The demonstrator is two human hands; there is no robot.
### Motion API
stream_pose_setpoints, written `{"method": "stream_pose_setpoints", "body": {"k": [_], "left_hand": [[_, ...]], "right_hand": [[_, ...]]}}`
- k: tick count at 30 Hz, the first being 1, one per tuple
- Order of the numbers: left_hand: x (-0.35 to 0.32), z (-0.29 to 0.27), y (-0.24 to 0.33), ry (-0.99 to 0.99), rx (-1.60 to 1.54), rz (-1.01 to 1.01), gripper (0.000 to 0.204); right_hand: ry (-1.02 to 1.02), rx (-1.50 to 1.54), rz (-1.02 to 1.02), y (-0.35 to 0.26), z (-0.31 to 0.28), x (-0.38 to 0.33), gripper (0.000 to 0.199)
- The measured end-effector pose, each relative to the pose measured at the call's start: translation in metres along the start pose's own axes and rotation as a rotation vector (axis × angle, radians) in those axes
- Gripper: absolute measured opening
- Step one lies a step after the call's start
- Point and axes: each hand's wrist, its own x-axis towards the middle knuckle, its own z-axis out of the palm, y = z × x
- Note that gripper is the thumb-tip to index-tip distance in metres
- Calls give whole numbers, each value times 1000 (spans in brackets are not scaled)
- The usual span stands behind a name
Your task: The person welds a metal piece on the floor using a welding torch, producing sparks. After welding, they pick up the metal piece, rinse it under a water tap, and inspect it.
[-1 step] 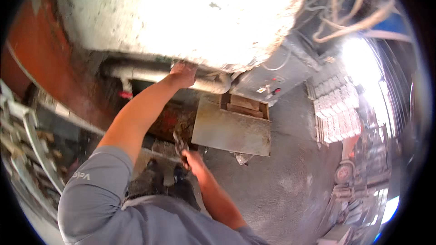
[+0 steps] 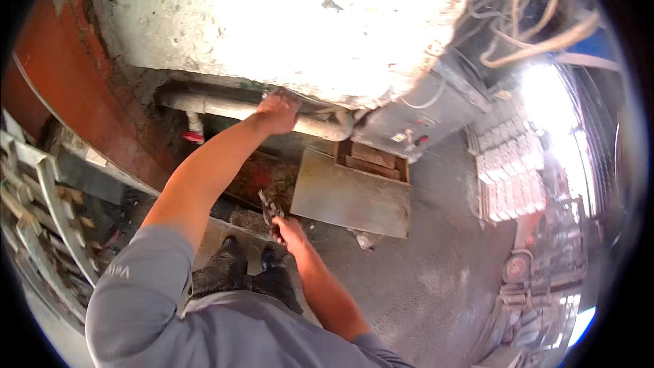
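My left arm is stretched forward, and my left hand (image 2: 278, 113) lies at a thick pale pipe (image 2: 228, 108) beneath the rim of a large whitish, rough-surfaced block (image 2: 272, 20). Its fingers go into the shadowed gap between pipe and block, so their grip is hidden. Closer to my body, my right hand (image 2: 291, 234) is closed round a dark metal hand tool (image 2: 271, 210). The tool has a narrow, jaw-like end pointing away from me; whether it is pliers or a wrench is unclear. A red valve handle (image 2: 193, 137) hangs from the pipe, left of my left hand.
A flat metal sheet (image 2: 347, 194) and an open wooden box (image 2: 375, 161) lie right of my hands. Beyond stands a grey metal cabinet (image 2: 409, 119), with stacked pale blocks (image 2: 511, 170) farther right. A curved rusty-orange wall (image 2: 75, 75) and a metal rack (image 2: 51, 197) flank the left.
The view has shifted slightly and is sharper. Both hands stay nearly in place, the left at the pipe and the right round the tool.
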Motion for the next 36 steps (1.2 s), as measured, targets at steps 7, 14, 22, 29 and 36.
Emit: {"method": "stream_pose_setpoints", "body": {"k": [7,14,22,29,36], "left_hand": [[-215,24,-39,690,-154,-153,60],[-749,297,48,47,-463,-1582,69],[-858,311,340,-530,-810,-2006,66],[-841,299,339,-79,-1081,-2120,64],[-861,294,368,-20,-1129,-2178,62]], "right_hand": [[4,-85,-122,-83,28,109,23],[53,-257,-157,-90,58,124,22],[181,-228,-288,-68,26,169,32],[223,-288,-225,-67,66,136,25],[186,-132,-105,-57,57,151,19]]}}
